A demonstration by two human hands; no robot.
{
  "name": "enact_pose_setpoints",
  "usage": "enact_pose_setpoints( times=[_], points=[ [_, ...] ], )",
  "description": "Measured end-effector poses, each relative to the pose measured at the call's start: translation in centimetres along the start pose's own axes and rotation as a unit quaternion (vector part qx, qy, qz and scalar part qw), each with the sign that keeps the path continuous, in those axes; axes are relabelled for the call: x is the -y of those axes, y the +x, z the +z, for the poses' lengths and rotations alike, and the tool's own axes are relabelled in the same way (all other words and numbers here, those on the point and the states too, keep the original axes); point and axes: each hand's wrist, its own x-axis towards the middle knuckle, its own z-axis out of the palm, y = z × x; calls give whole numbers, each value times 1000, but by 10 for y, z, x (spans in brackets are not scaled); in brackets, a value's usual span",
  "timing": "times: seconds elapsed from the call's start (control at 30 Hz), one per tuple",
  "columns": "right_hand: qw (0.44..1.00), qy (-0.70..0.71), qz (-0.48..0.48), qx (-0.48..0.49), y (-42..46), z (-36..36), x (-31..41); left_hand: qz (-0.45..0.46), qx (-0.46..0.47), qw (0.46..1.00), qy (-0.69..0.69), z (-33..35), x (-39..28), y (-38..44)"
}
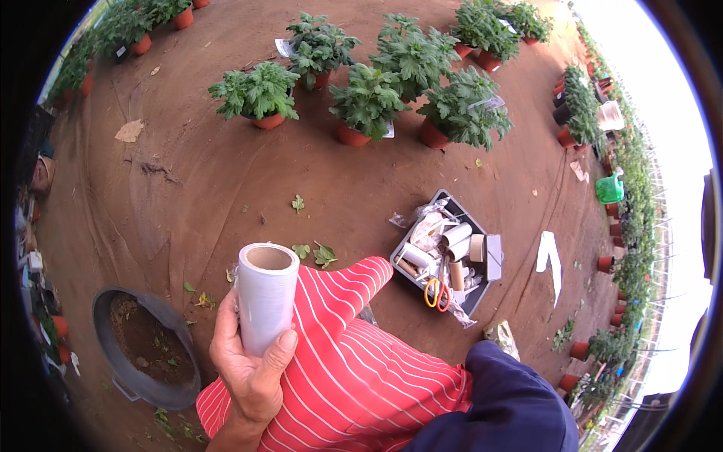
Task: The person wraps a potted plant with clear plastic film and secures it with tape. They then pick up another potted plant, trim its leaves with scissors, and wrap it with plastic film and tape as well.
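My left hand (pixel 254 356) holds a roll of clear plastic film (pixel 267 305) upright, its cardboard core facing up, with the thumb on one side and the fingers behind it. The roll is above a red apron with white stripes (pixel 350 373) on my lap. My right hand is out of view. To the right of the apron lies a grey plastic crate (pixel 483 294) filled with film rolls, a roll of tape (pixel 477 247), crumpled plastic and scissors with yellow and red handles (pixel 436 295).
A dark round tub (pixel 103 339) holding soil stands at the lower left. Several potted leafy plants (pixel 367 101) stand on the bare soil floor ahead. Rows of pots and a green watering can (pixel 609 188) line the right side. Loose leaves (pixel 325 255) and a white strip (pixel 548 254) lie on the ground.
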Motion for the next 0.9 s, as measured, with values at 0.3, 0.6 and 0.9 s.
enact_pose_setpoints(
  times=[0.3,0.6,0.9],
  points=[
    [996,-75,-41,-37,11,-74,19,80,-29,996,6,4,-18,-45],
    [985,-79,-137,-64,77,-27,38,187,-124,963,153,-9,-11,-35],
    [951,-93,-232,-181,121,33,140,110,-142,971,155,-34,23,11]
  ],
)
